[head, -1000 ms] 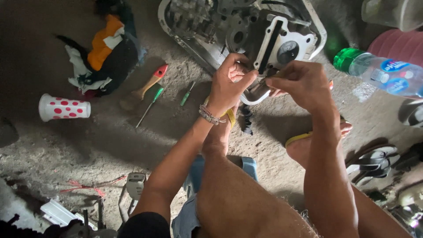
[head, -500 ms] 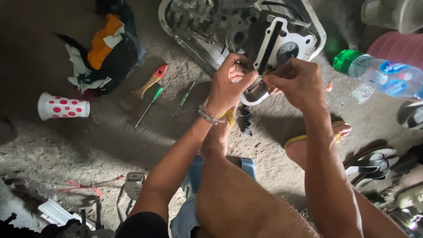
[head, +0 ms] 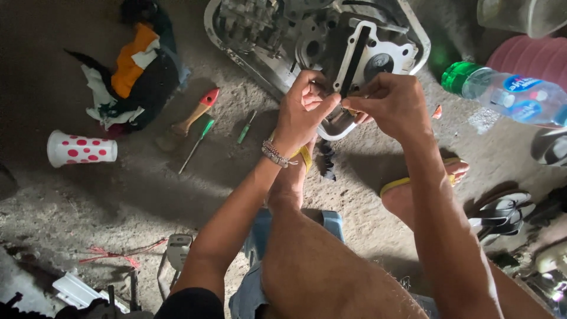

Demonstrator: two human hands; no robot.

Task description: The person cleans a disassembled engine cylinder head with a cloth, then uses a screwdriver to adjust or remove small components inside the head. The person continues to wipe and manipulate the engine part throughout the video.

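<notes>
A grey metal engine part [head: 378,56] lies in a metal tray [head: 236,44] on the dirt floor ahead of me. My left hand [head: 301,112], with a bead bracelet at the wrist, and my right hand [head: 390,103] meet over the tray's near edge. Both pinch a small piece between their fingertips; the fingers hide what it is. My knees and two feet in yellow-strapped sandals [head: 413,183] sit below the hands.
Left of the tray lie a red-and-wood handled tool [head: 198,109], two green screwdrivers [head: 198,142], a heap of rags [head: 136,71] and a white cup with red dots [head: 80,149]. A clear bottle with a green cap [head: 508,94] lies at the right, more sandals [head: 502,215] below it.
Both hands stay together at the tray's edge with only slight finger shifts. The view has drifted a little; the things on the floor have not moved.
</notes>
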